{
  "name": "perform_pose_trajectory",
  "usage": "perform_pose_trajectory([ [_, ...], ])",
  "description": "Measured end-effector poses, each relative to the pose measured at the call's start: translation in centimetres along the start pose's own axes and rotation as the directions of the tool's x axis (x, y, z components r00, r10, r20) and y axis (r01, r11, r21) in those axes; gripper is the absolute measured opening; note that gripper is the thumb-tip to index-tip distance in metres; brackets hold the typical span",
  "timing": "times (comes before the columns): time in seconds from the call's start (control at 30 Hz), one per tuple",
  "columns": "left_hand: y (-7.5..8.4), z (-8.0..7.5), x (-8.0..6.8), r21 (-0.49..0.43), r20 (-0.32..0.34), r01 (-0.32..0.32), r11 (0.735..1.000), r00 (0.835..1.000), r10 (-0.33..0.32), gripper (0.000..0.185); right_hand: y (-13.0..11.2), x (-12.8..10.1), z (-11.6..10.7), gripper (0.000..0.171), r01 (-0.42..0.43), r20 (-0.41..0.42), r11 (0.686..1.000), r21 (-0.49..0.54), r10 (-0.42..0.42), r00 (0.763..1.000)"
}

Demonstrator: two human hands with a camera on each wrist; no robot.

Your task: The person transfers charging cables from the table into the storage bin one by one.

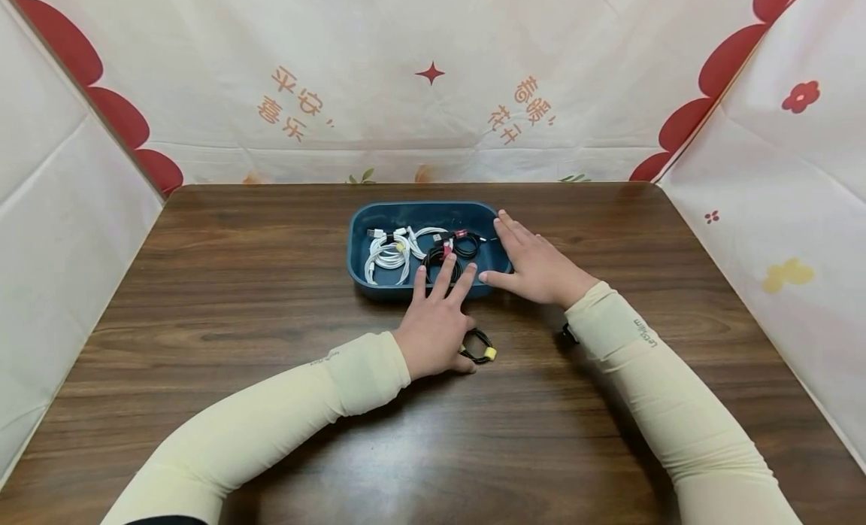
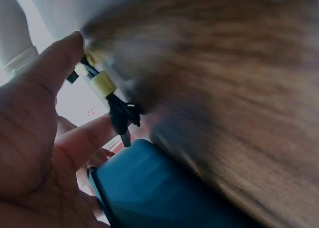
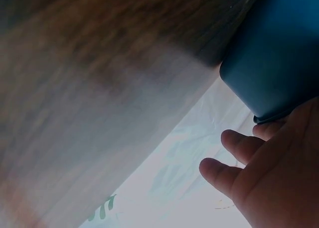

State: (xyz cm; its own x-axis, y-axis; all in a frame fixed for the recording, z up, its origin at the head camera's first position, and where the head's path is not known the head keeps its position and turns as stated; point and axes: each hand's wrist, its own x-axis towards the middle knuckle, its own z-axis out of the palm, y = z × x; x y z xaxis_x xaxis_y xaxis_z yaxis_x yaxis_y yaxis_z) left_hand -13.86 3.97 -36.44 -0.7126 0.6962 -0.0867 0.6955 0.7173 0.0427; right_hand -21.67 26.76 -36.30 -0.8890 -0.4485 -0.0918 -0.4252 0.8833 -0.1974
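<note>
In the head view, my left hand (image 1: 434, 333) is in front of a blue bin (image 1: 379, 292). Its thumb and index finger pinch a coiled black cable (image 1: 482, 358) with yellow ties across its width, low at the wooden table. The other fingers spread over the bin's front rim. The left wrist view shows the cable's yellow tie (image 2: 102, 84) between thumb and index finger. My right hand (image 1: 537, 268) rests at the bin's right end, fingers extended along the rim and thumb near the front corner. Inside lie coiled white cables (image 1: 389, 256) and black cables (image 1: 467, 247), some with red ties.
The brown wooden table (image 1: 271, 284) reaches back to a printed white cloth (image 1: 433, 119) with red scallops. White cloth walls stand on both sides. A small black object (image 1: 570, 335) shows beneath the right sleeve, partly hidden.
</note>
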Motion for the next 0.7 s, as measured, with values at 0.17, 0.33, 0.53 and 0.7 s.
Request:
perform_pose_trajectory([
  [0.17,-0.08,-0.12,-0.06,0.021,0.003,-0.012,1.000,1.000,0.012,0.059,-0.12,-0.10,-0.10,0.104,-0.004,0.004,1.000,-0.001,0.004,1.000],
  [0.33,-0.11,-0.39,-0.18,0.017,0.018,-0.015,1.000,1.000,0.015,0.059,-0.23,-0.14,-0.14,0.104,-0.014,0.008,1.000,-0.024,0.014,1.000],
  [0.53,-0.16,-0.49,-0.15,0.004,0.027,-0.017,1.000,1.000,0.016,0.057,-0.38,-0.13,-0.23,0.104,-0.033,0.019,0.998,-0.058,0.034,0.999],
  [0.7,-0.23,-0.42,-0.06,-0.001,0.022,-0.025,1.000,0.999,0.025,0.056,-0.43,-0.15,-0.30,0.104,-0.037,0.009,0.995,-0.088,0.038,0.999],
])
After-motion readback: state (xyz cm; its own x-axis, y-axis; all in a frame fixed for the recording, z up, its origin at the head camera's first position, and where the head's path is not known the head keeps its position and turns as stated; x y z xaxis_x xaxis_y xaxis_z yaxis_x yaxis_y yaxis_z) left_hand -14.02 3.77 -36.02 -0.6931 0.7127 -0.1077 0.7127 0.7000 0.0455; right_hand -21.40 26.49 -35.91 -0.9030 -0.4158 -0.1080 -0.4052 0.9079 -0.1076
